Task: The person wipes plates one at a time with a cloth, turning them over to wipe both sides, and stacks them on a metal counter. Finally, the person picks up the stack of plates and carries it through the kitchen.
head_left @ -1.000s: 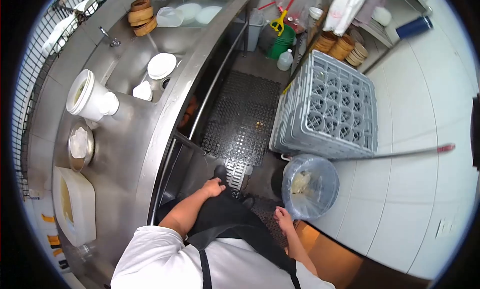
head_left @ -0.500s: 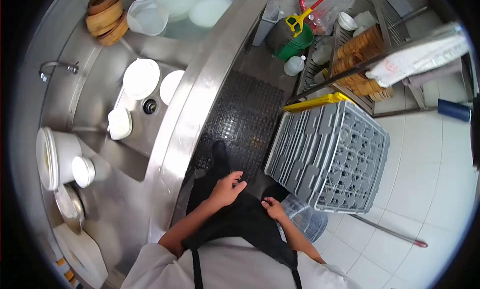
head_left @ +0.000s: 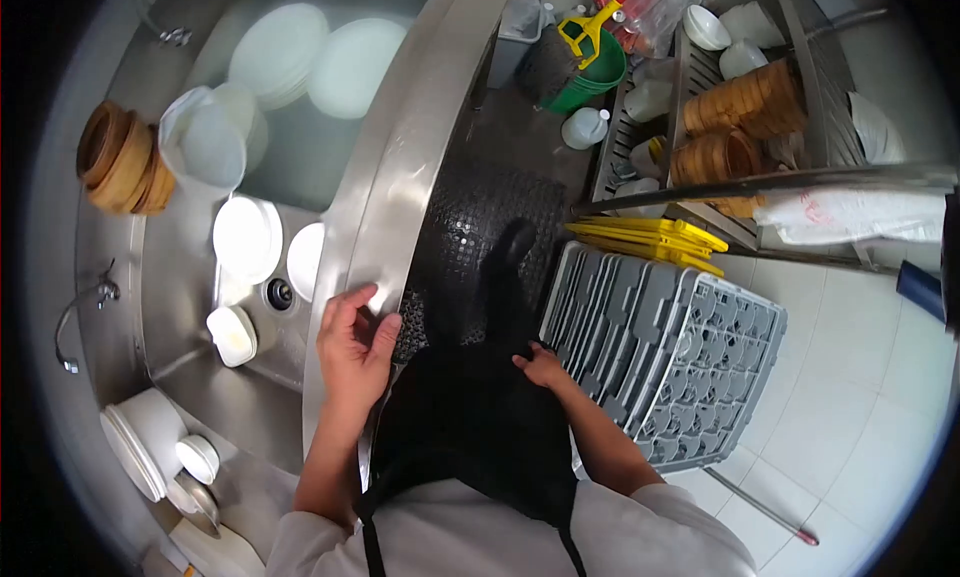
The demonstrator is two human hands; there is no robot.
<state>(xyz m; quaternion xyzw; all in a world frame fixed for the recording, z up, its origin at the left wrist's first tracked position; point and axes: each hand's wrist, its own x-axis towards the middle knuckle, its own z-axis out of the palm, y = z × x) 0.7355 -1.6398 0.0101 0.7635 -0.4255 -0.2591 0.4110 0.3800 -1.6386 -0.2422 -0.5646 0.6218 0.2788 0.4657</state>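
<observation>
Over the front rim of the steel sink counter (head_left: 395, 182) is my left hand (head_left: 355, 347), its fingers bent and its thumb held apart, with nothing in it. My right hand (head_left: 543, 365) hangs beside the black apron (head_left: 470, 407), thumb away from the fingers and empty; the stacked grey dish racks (head_left: 665, 347) are right beside it. White plates (head_left: 247, 240) and a small white container (head_left: 232, 336) lie in the nearer basin, around the drain (head_left: 280, 295). Large white plates (head_left: 358, 67) sit under water in the farther basin.
Wooden bowls (head_left: 125, 162) and a white tub (head_left: 150, 437) stand along the sink's left side. Yellow racks (head_left: 650, 239) lie beyond the grey ones. A green bucket (head_left: 590, 77), a plastic jug (head_left: 585, 128) and a shelf of wooden containers (head_left: 745, 102) are farther off, past the dark floor mat (head_left: 470, 212).
My view has shifted forward along the sink. My left hand has moved left from before the apron to the counter rim. My right hand has come nearer the racks' side.
</observation>
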